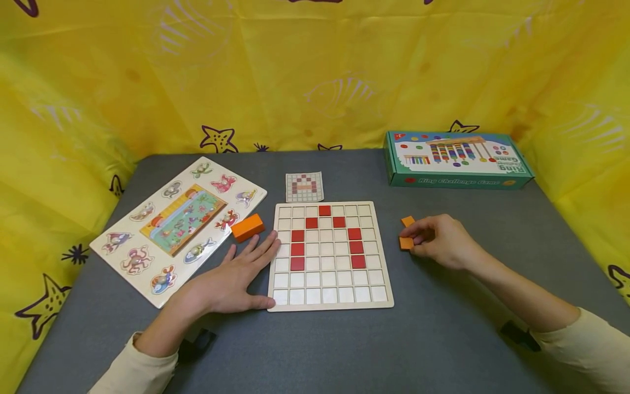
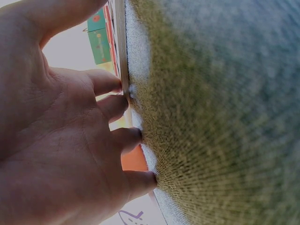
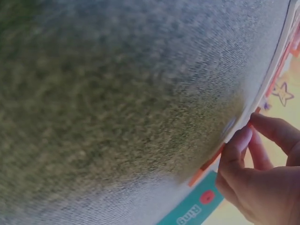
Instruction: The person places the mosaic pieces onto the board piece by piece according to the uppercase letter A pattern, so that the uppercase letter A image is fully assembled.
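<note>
Orange tile (image 1: 406,243) lies flat on the grey table (image 1: 443,339), pinched at the fingertips of the right hand (image 1: 440,241), with no clear long axis; it sits at the hand's left edge. A second orange tile (image 1: 408,221) lies just beyond it. Well left, the wooden grid board (image 1: 331,306) carries red squares. The left hand (image 1: 231,282) rests flat, fingers straight, against the board's left edge, near an orange block (image 1: 248,227) beside the animal puzzle (image 1: 147,284).

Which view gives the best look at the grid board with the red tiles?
The head view: the whole grid board and its red pattern show from above. The left wrist view catches only its edge beside the left hand; the right wrist view only a blurred sliver.
</note>
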The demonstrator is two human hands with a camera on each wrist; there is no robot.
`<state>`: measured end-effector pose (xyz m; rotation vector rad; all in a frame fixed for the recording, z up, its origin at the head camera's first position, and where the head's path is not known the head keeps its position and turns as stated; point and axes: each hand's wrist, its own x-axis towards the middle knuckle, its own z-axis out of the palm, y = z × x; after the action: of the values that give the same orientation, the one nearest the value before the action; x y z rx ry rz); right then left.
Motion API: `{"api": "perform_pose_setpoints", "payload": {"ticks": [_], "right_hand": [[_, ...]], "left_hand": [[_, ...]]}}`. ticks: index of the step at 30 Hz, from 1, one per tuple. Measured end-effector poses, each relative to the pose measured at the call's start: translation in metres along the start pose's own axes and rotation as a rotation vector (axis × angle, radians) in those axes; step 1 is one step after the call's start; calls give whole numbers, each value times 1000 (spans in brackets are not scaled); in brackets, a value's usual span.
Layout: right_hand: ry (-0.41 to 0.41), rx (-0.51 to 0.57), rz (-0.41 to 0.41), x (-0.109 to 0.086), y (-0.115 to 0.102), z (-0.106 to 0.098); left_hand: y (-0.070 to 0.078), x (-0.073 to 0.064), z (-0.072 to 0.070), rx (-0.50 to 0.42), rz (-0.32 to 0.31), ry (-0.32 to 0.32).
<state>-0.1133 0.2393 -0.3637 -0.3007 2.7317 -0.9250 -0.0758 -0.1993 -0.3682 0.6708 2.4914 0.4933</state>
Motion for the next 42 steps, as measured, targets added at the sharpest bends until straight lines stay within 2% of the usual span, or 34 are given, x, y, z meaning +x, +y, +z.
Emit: {"api": "perform_pose_setpoints", "payload": {"ticks": [16, 30, 42], "right_hand": [[-14, 43, -41, 11, -18, 4], [-43, 112, -88, 23, -37, 18], [-92, 121, -87, 34, -58, 33]], "left_hand": [[1, -1, 0, 2, 4, 5], [0, 1, 0, 5, -6, -6], [0, 0, 0, 13, -8, -7]]}}
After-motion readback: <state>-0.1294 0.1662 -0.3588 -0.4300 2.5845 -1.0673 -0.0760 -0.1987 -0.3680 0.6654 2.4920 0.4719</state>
